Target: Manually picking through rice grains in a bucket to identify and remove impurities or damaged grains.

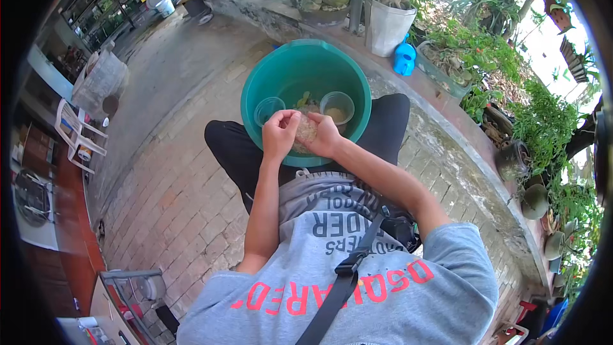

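A large green plastic basin (255,76) rests between my bent legs. My right hand (327,137) is cupped over its near part, palm up, with pale grainy stuff (308,130) lying in it. Close against it, my left hand (279,135) has its fingertips pinched together at the edge of the pale stuff; what they grip is too small to make out. Inside the basin stand two round clear plastic tubs. The left tub (268,108) is partly behind my left hand, and the right tub (338,99) holds something tan. Small yellow-green bits (303,98) lie between them.
Brick paving (185,198) surrounds me. A low concrete ledge (447,131) curves along the right, bearing potted plants, a whitish planter (386,22) and a blue watering can (405,57). A white plastic chair (75,131) stands at the left, near a concrete trough (102,80).
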Action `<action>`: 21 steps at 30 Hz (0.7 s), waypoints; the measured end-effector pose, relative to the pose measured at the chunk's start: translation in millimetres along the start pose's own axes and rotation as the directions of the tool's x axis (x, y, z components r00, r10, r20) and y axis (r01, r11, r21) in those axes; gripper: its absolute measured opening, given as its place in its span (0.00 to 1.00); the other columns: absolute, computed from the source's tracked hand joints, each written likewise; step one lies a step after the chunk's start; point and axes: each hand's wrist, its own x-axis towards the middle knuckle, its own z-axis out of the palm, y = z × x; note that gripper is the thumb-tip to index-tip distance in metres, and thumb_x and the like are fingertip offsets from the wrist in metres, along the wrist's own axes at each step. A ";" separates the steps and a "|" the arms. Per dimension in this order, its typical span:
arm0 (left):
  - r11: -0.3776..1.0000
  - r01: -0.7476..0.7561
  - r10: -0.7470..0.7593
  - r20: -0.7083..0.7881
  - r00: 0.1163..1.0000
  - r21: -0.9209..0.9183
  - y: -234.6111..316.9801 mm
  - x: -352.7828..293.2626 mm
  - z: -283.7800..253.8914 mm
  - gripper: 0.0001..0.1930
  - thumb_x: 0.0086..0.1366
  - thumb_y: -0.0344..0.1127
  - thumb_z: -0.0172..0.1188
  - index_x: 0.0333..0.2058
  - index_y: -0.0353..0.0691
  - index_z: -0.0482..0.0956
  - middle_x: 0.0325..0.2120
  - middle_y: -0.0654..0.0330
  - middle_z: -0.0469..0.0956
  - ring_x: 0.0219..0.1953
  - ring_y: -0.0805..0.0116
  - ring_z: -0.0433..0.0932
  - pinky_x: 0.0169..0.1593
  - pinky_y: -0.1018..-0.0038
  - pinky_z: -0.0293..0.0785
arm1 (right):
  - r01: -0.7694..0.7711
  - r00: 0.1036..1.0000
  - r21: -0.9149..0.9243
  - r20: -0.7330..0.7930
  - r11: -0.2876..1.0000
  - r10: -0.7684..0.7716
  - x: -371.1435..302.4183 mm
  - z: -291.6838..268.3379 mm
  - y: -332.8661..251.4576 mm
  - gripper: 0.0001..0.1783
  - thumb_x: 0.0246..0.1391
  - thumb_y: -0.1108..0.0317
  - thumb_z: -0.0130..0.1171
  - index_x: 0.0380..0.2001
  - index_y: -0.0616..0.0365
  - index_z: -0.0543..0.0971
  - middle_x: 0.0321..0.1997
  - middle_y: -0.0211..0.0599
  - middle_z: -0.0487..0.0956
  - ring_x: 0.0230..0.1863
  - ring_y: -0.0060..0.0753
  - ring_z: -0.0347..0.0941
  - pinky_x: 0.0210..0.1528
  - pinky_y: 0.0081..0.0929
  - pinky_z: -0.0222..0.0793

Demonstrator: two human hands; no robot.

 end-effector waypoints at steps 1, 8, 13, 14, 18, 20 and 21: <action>0.995 -0.017 0.006 -0.116 0.993 -0.095 -0.6 -0.2 0.7 0.21 0.69 0.39 0.66 0.58 0.38 0.78 0.30 0.63 0.83 0.31 0.80 0.82 0.32 0.79 0.73 | -0.021 0.999 0.034 0.040 0.999 0.019 -2.6 4.7 0.1 0.26 0.74 0.55 0.31 0.61 0.61 0.69 0.59 0.45 0.78 0.60 0.47 0.76 0.67 0.45 0.71; 0.988 -0.066 0.019 -0.320 0.947 -0.139 39.9 -10.9 -1.8 0.08 0.67 0.34 0.66 0.39 0.37 0.88 0.26 0.65 0.78 0.26 0.77 0.75 0.30 0.76 0.72 | -0.014 1.000 0.047 -0.005 0.999 0.014 -7.8 19.4 3.8 0.27 0.74 0.57 0.29 0.57 0.62 0.73 0.54 0.46 0.80 0.57 0.43 0.77 0.61 0.44 0.75; 0.964 -0.217 0.219 0.007 0.976 0.152 46.8 -14.7 4.0 0.08 0.57 0.30 0.68 0.36 0.41 0.89 0.25 0.61 0.78 0.25 0.71 0.73 0.30 0.73 0.72 | -0.052 0.994 0.065 0.099 0.997 0.046 -1.6 -1.6 -2.8 0.28 0.74 0.56 0.29 0.58 0.63 0.73 0.53 0.44 0.80 0.54 0.42 0.77 0.59 0.41 0.74; 0.965 -0.214 0.216 0.004 0.976 0.153 46.9 -15.7 3.0 0.08 0.57 0.30 0.68 0.36 0.41 0.89 0.25 0.61 0.78 0.25 0.71 0.73 0.30 0.73 0.72 | -0.060 0.993 0.075 0.107 0.995 0.052 -2.5 0.9 -1.6 0.28 0.74 0.56 0.29 0.59 0.63 0.73 0.52 0.43 0.80 0.54 0.41 0.77 0.59 0.40 0.74; 0.949 -0.237 0.234 0.040 0.971 0.208 47.1 -15.4 4.2 0.09 0.54 0.30 0.70 0.36 0.42 0.90 0.24 0.62 0.76 0.24 0.71 0.71 0.30 0.73 0.71 | -0.044 0.997 0.058 0.062 0.997 0.040 -4.2 3.0 -3.0 0.29 0.74 0.56 0.29 0.59 0.63 0.74 0.52 0.43 0.80 0.53 0.40 0.77 0.60 0.39 0.73; 0.947 -0.250 0.246 0.046 0.968 0.203 48.2 -15.1 5.0 0.10 0.54 0.31 0.71 0.36 0.43 0.90 0.23 0.63 0.74 0.24 0.72 0.70 0.29 0.74 0.69 | -0.046 0.995 0.059 0.090 0.997 0.041 -4.6 1.2 -4.0 0.28 0.74 0.56 0.29 0.59 0.63 0.74 0.52 0.43 0.80 0.53 0.39 0.77 0.60 0.39 0.73; 0.950 -0.244 0.241 0.038 0.970 0.194 47.0 -16.0 4.2 0.10 0.54 0.31 0.71 0.36 0.43 0.90 0.23 0.63 0.74 0.24 0.72 0.70 0.29 0.74 0.69 | -0.050 0.995 0.059 0.089 0.997 0.045 -5.6 3.7 -2.9 0.28 0.74 0.56 0.29 0.59 0.63 0.74 0.52 0.43 0.80 0.53 0.39 0.77 0.60 0.39 0.73</action>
